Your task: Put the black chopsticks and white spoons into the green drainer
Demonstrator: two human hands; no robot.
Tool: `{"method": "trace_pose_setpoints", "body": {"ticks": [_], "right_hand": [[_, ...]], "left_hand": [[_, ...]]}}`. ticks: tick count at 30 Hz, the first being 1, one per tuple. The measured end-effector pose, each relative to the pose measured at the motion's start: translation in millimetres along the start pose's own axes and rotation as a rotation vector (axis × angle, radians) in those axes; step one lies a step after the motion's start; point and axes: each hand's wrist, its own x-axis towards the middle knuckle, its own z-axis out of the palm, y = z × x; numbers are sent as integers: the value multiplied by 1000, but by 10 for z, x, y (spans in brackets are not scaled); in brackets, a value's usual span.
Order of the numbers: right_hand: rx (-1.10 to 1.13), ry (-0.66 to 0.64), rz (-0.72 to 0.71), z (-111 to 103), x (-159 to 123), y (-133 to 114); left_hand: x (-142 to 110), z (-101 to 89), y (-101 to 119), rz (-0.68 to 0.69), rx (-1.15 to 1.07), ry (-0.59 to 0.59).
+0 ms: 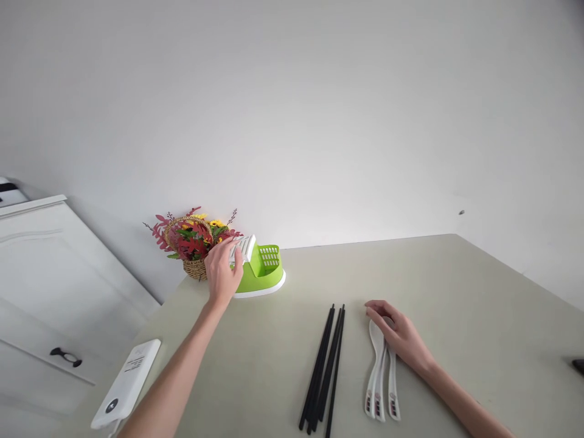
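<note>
At the back left stands a green utensil holder [262, 281] with a white base and a white slatted part [246, 248] on its left side. My left hand [222, 272] has its fingers and thumb closed on that slatted part; some fingertips are hidden. Three white spoons [378, 374] lie side by side, with printed handle ends towards me. Over their bowls rests my right hand [396, 331], its fingers loosely bent and nothing visibly gripped. Left of the spoons lies a bundle of several black chopsticks [325, 368].
A wicker basket [194, 269] of artificial flowers [191, 237] stands behind my left hand. Near the table's left edge lies a white power strip-like block [128, 383]. A white cabinet [68, 274] stands at left, and a dark object [578, 365] sits at the right edge.
</note>
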Motion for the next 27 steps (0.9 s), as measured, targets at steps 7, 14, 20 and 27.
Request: {"method": "trace_pose_setpoints", "body": {"ticks": [7,14,20,27], "right_hand": [[45,258,84,-63,86,56],[79,368,120,-69,176,140],[80,358,106,-81,161,137],[26,361,81,-86,157,87]], "left_hand": [[-215,334,-66,28,-7,0],[-198,614,523,-18,-76,1],[-205,924,1253,-10,-219,-49],[-189,1104,1968,34,-311,-163]]}}
